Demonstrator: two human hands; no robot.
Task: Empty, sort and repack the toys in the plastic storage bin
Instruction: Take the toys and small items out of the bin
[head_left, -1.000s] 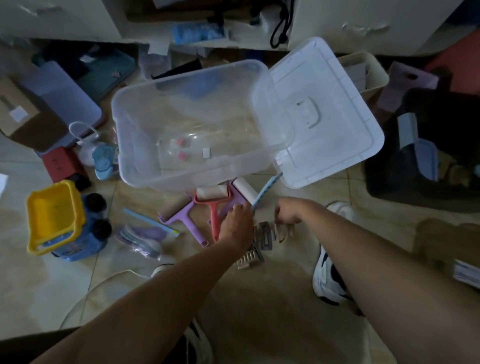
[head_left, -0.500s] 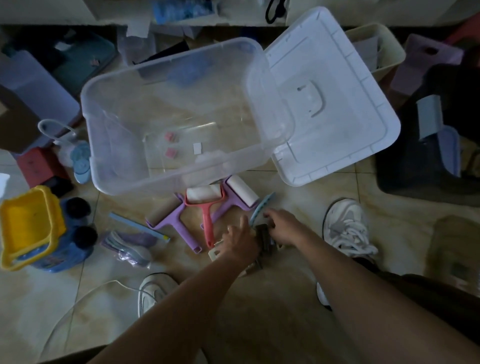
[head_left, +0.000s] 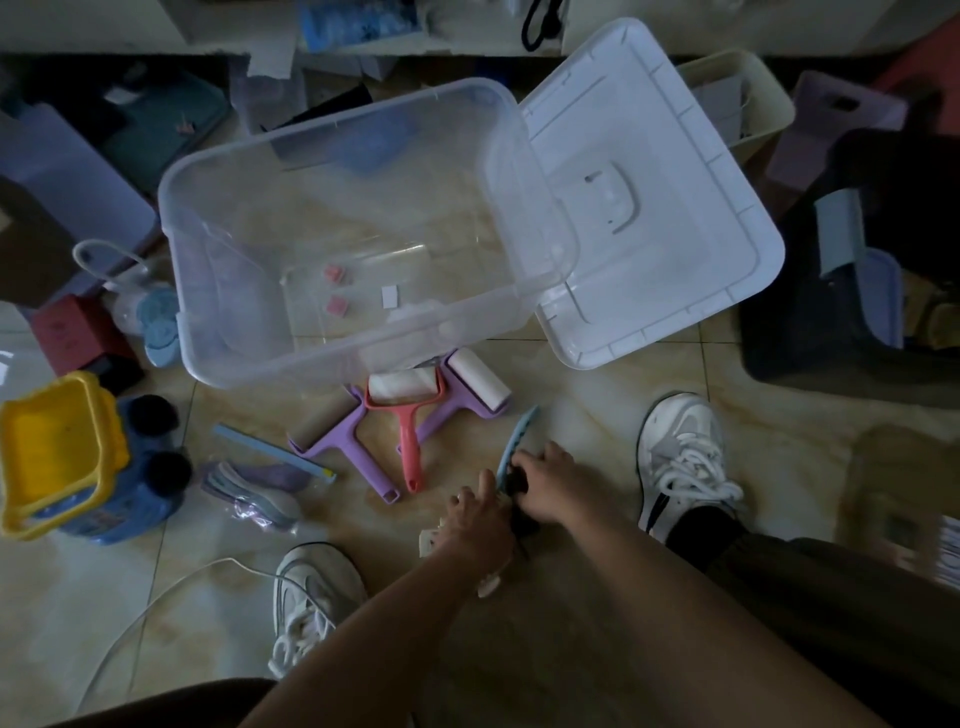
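1. Right hand curled round a blue comb and dark clips on the floor.
2. Left hand touching it, pinching pale clips.
3. Just beyond, three rollers lying side by side.
4. Behind them, the clear bin, near the floor's far edge, holding only small pink and white bits.
5. White lid leaning on its right side.
6. Yellow and blue toy truck far left.

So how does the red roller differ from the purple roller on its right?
The red roller has a red frame and handle; the right purple roller is purple. The red one's handle points straight toward the person, the purple one's runs diagonally and passes under it. Both lie flat on the floor by the bin, with whitish drums.
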